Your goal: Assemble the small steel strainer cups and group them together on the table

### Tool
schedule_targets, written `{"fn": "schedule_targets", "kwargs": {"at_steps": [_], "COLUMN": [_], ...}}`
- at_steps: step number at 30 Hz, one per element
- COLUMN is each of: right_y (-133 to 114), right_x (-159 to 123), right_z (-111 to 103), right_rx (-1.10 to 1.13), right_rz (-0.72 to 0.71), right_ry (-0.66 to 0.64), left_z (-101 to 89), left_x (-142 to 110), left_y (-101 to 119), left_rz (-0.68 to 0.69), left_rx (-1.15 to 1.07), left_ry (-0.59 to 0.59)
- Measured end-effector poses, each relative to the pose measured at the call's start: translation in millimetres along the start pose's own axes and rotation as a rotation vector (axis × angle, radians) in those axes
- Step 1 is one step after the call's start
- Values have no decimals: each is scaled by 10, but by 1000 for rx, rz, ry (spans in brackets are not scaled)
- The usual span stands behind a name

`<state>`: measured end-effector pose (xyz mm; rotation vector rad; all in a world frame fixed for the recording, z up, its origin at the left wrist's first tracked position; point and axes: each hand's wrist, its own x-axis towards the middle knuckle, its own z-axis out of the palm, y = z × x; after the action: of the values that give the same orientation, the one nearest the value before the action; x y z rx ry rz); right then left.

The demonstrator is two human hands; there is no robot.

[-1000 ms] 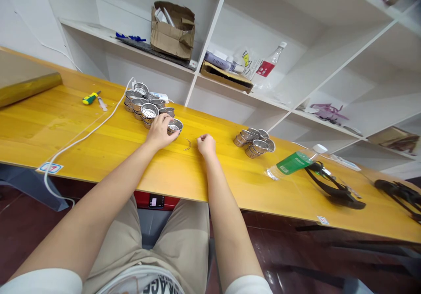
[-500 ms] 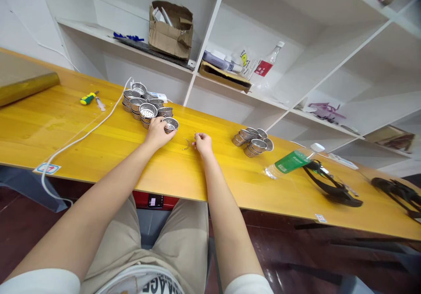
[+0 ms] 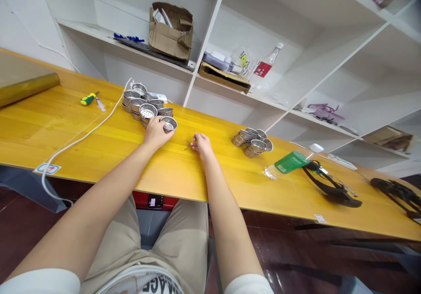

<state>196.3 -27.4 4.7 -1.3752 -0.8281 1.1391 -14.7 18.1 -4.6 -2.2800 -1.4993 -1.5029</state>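
My left hand grips the rim of a small metal strainer basket with a perforated bottom, at the near right edge of a group of similar baskets. To its right, my right hand is closed in a pinch just above the table. A thin curved wire, like a small handle, shows at its fingertips. The fingers hide part of the wire. More stacked strainer baskets stand farther right, apart from both hands.
A white cable and a screwdriver lie on the left. On the right are a green-labelled bottle and a black headband-like device. White shelves line the table's back edge, holding a cardboard box.
My left hand and the strainer basket in it have shifted slightly left. My right hand has turned a little, staying in almost the same place.
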Motion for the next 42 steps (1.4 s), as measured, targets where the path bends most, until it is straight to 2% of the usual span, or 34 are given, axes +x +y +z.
{"fn": "schedule_targets", "kwargs": {"at_steps": [3, 8, 14, 18, 24, 28, 32, 37, 42], "right_y": [-9, -31, -10, -3, -12, -48, -144, -273, -313], "right_x": [-12, -33, -30, -37, -54, -70, -129, -279, -383], "right_z": [9, 20, 22, 26, 44, 43, 19, 34, 125], "right_rx": [17, 42, 18, 5, 14, 131, 271, 336, 408], "right_rz": [15, 35, 34, 32, 41, 34, 36, -21, -57], "right_ry": [39, 27, 10, -10, -20, -68, -182, -310, -365], "left_z": [-2, 14, 1, -27, -72, -124, -148, -147, -159], "left_x": [4, 28, 60, 55, 43, 21, -19, -46, -63], "left_y": [-5, -21, -25, -17, 16, 100, 169, 186, 212], "left_rz": [-10, -38, -136, -138, -50, 29, 79, 132, 192], "left_rx": [8, -28, -74, -65, -40, -114, -176, -156, -130], "left_ry": [-4, 4, -14, -21, 9, 32, -15, -76, -153]}}
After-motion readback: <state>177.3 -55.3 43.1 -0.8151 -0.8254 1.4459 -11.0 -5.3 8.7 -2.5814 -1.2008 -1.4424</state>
